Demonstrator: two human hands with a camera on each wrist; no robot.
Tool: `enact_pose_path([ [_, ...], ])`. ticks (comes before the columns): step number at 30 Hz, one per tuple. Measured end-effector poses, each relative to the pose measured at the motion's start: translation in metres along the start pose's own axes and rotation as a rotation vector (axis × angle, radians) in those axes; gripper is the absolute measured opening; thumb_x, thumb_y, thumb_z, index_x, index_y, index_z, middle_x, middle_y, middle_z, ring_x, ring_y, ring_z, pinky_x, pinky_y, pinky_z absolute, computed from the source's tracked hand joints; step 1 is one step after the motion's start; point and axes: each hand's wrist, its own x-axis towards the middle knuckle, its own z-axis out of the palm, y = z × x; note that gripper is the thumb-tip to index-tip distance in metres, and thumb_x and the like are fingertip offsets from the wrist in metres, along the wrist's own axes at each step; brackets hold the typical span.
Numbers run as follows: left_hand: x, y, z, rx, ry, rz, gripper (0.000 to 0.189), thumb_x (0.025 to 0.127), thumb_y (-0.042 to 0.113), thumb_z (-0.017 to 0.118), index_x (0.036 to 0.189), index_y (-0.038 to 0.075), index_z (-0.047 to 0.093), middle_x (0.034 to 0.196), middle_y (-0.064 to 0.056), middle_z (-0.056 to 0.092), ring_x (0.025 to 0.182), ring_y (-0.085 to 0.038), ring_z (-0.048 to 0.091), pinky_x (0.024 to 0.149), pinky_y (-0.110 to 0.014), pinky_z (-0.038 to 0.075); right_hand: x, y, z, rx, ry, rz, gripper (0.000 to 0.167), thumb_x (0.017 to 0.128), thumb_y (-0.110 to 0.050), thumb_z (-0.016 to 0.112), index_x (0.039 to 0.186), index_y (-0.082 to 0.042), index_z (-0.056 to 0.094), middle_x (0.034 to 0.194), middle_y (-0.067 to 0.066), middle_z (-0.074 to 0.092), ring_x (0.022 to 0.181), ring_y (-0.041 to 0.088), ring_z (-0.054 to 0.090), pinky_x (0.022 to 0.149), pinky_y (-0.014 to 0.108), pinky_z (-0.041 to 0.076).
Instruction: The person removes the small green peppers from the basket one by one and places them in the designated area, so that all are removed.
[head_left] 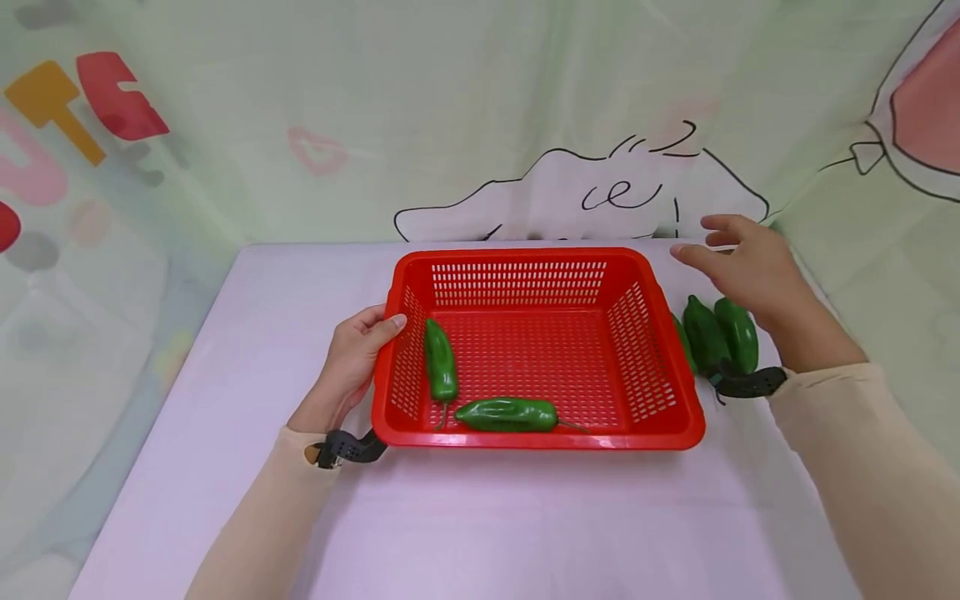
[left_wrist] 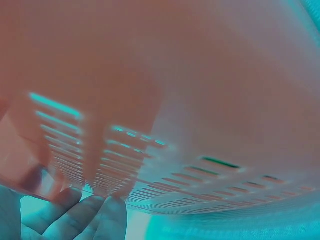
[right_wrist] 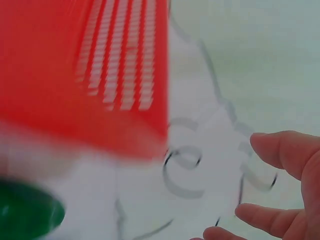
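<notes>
My left hand (head_left: 358, 354) grips a red plastic basket (head_left: 536, 439) at its left side, the thumb over the rim and the fingers against the slotted outer wall (left_wrist: 115, 165). Two green peppers lie inside the basket: one long pepper (head_left: 441, 360) along the left wall, another pepper (head_left: 507, 414) along the front. Off the basket's right side, my right hand (head_left: 750, 265) is raised with its fingers apart and nothing in them. Below it are more green peppers, one dark pepper (head_left: 705, 333), one beside it (head_left: 738, 333), and another partly hidden by the basket rim.
A white-covered table (head_left: 540, 525) carries everything. Behind it hangs a pale printed cloth (head_left: 480, 108), with the same cloth along both sides. A dark wrist strap (head_left: 750, 382) on the right arm overlaps the lower ends of the loose peppers in the head view.
</notes>
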Motion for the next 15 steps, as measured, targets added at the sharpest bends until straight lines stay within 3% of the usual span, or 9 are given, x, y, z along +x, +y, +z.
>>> enact_pose_path([
  [7, 0.0, 0.001, 0.0, 0.005, 0.003, 0.01, 0.048, 0.105, 0.028, 0.064, 0.146, 0.005, 0.056, 0.134, -0.02, 0.066, 0.108, -0.03, 0.075, 0.084, -0.037, 0.063, -0.01, -0.05, 0.017, 0.048, -0.067, -0.064, 0.083, 0.101, -0.051, 0.061, 0.165, -0.009, 0.028, 0.158, 0.028, 0.039, 0.138, 0.051, 0.041, 0.102, 0.072, 0.047],
  [15, -0.001, 0.0, 0.001, 0.001, 0.002, 0.006, 0.048, 0.105, 0.028, 0.063, 0.146, 0.005, 0.055, 0.134, -0.02, 0.066, 0.11, -0.031, 0.074, 0.084, -0.037, 0.063, -0.012, -0.076, 0.044, 0.004, -0.32, -0.122, 0.066, 0.101, -0.039, 0.066, 0.155, -0.008, 0.044, 0.143, 0.022, 0.052, 0.123, 0.041, 0.053, 0.093, 0.053, 0.058],
])
